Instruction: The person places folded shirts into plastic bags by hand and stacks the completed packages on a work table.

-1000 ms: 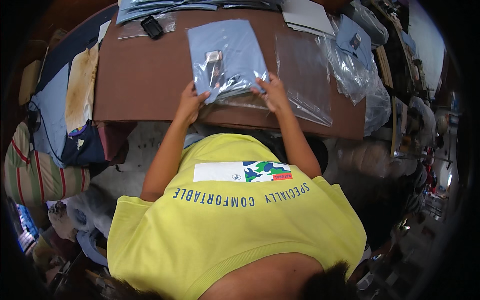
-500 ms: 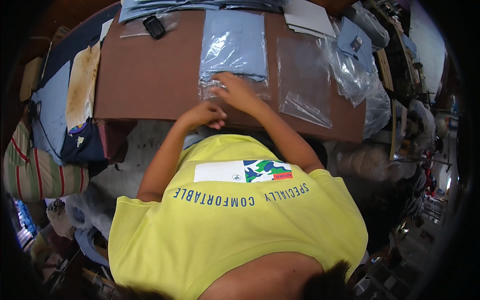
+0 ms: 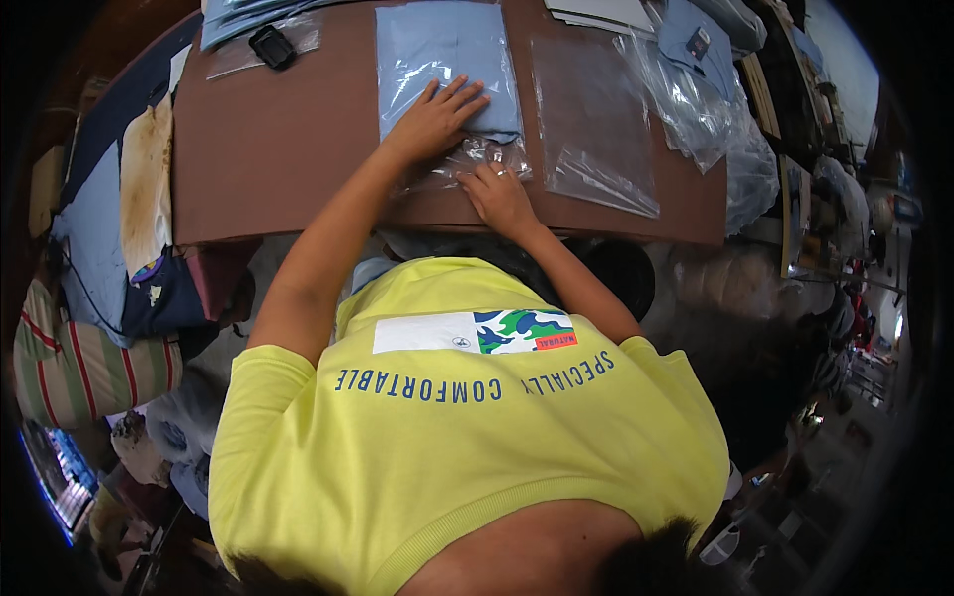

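A folded light-blue garment (image 3: 437,45), flat on the table, shows through a clear plastic bag (image 3: 429,177). The bag's crinkled end sticks out past the garment's near edge. Spread across the garment's lower part is my left hand (image 3: 434,121), palm down with its fingers apart. My right hand (image 3: 500,202), with a ring on one finger, is to the right and nearer to me. Its bent fingers close on the crinkled end of the bag; the fingertips are partly lost in the shiny plastic.
A flat clear bag (image 3: 596,119) lies to the right on the brown table (image 3: 268,159). Beyond it are white boards (image 3: 606,12), loose plastic (image 3: 686,119) and a blue folded garment (image 3: 696,45). A small black object (image 3: 271,47) and stacked blue garments (image 3: 234,22) sit at the far left.
My left hand has moved up from the table's near edge onto the bagged garment and spread flat. My right hand has come down to the bag's near end. The view has shifted slightly.
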Demonstrator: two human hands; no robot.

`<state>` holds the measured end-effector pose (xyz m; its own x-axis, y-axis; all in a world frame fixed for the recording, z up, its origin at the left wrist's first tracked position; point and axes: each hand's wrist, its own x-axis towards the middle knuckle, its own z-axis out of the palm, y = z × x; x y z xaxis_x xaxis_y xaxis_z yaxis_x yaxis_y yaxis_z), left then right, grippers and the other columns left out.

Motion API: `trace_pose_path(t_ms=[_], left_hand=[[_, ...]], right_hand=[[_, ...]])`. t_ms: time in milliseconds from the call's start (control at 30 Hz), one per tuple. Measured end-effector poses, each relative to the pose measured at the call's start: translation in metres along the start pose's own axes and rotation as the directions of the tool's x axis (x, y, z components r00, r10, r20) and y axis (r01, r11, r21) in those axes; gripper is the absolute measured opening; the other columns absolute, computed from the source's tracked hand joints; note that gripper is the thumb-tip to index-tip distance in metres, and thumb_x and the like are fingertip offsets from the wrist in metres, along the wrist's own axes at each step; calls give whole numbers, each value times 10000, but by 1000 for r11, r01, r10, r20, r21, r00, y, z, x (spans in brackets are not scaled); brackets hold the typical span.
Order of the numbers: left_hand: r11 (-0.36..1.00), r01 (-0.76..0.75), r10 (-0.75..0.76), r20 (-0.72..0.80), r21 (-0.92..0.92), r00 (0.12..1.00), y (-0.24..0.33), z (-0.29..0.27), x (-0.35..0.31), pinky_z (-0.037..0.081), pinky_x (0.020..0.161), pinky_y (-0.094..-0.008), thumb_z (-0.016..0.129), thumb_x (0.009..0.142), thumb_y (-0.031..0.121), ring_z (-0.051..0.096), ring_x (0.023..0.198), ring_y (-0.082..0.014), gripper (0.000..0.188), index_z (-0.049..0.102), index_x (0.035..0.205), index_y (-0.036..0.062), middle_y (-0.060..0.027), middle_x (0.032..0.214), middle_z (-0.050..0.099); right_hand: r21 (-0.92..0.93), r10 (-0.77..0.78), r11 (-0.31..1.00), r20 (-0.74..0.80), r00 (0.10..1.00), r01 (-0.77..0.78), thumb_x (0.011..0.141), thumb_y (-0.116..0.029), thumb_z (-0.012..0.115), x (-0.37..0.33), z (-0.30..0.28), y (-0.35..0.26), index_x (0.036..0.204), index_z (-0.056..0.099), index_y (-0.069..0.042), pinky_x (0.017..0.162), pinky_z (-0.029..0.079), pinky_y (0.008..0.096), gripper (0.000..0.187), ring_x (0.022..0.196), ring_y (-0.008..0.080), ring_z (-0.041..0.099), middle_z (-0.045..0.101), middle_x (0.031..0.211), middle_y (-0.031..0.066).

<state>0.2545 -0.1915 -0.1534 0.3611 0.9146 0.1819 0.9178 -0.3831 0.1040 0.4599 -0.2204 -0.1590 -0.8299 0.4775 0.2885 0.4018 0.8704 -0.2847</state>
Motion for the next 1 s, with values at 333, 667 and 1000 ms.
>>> trace_pose_path(t_ms=[333,667,1000], left_hand=[[999,-18,23,-118,36,993,2,21,7,224,1059,-530,511,880,289,278,1336,-248,534,346,1371,160,-47,1438,326],[973,108,-93,-85,203,992,0,19,21,218,1058,-552,560,846,224,272,1338,-240,596,312,1388,214,-24,1453,291],[986,161,-153,-176,34,973,-19,-2,-41,166,1033,-624,465,907,386,156,1383,-243,526,293,1400,317,37,1493,206]], right_hand=[[-71,-150,987,-121,981,142,730,-99,534,-15,-10,8,920,608,-12,729,454,316,223,802,210,549,557,835,70],[-83,-248,966,-34,968,244,728,-103,557,-36,-12,9,914,612,-26,716,454,313,209,779,195,554,549,800,56],[49,-76,996,-108,991,81,745,-285,667,25,-8,-13,1118,561,-99,835,414,364,430,938,228,525,535,1016,67]])
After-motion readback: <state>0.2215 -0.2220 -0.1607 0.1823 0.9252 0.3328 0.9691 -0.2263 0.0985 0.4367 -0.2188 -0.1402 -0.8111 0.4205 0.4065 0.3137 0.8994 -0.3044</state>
